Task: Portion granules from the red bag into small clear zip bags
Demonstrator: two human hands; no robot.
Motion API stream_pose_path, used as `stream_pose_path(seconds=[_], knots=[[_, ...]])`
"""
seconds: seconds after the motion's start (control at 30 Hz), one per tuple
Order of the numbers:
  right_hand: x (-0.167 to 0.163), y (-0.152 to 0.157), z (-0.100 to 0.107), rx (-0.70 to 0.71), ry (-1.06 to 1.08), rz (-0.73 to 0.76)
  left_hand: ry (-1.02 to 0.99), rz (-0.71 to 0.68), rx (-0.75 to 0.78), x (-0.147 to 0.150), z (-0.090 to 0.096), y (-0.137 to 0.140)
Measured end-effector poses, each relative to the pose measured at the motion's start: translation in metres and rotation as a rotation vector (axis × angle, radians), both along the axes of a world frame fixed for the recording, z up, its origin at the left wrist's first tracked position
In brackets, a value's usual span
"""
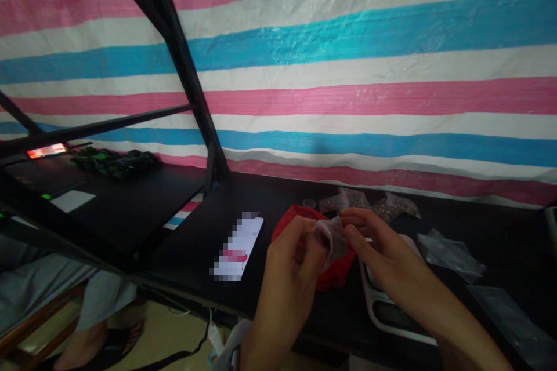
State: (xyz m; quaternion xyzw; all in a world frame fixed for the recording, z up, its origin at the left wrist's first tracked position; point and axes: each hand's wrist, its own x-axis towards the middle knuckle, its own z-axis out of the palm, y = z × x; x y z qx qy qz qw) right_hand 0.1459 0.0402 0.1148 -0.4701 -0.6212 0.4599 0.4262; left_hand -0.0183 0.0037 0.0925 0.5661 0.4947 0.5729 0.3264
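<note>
On the far left, a person's leg [91,295] is showing under the black table [195,255], and a phone [239,246] is lying on the table to the left of your hands. Your left hand [289,269] is pinching one edge of a small clear plastic bag [331,237], fingers closed on it, above a red container [304,221]. Your right hand [376,249] is gripping the bag's other edge between thumb and fingers. Filled packets [369,202] are lying farther back, and empty bags [450,252] are sitting to the right.

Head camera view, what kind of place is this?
Probably a makeshift packing bench: a striped tarpaulin as backdrop, a black table with small filled bags, and both hands pinching a small clear bag.
</note>
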Motion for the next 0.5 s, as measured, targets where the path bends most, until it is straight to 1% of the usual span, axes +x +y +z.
stream_pose_path(seconds=[0.1,0.17,0.2,0.23,0.33,0.37,0.4,0.5], knots=[[0.001,0.008,-0.014,-0.134,0.118,0.086,-0.103,-0.007,0.05,-0.004,-0.003,0.005],[0.002,0.014,-0.023,-0.159,0.166,0.068,-0.066,-0.02,0.035,-0.009,-0.007,0.009],[0.004,0.017,-0.026,-0.15,0.176,0.031,-0.002,-0.003,0.02,-0.012,-0.01,0.011],[0.005,0.02,-0.029,-0.133,0.174,-0.012,0.089,0.048,0.006,-0.016,-0.014,0.013],[0.005,0.03,-0.038,-0.061,0.082,-0.116,0.433,0.332,-0.037,-0.026,-0.03,0.018],[0.004,0.033,-0.04,-0.027,0.029,-0.153,0.52,0.388,-0.068,-0.028,-0.035,0.019],[0.002,0.035,-0.043,0.008,-0.029,-0.191,0.578,0.409,-0.104,-0.03,-0.041,0.02],[-0.006,0.039,-0.048,0.1,-0.169,-0.275,0.627,0.351,-0.185,-0.034,-0.054,0.02]])
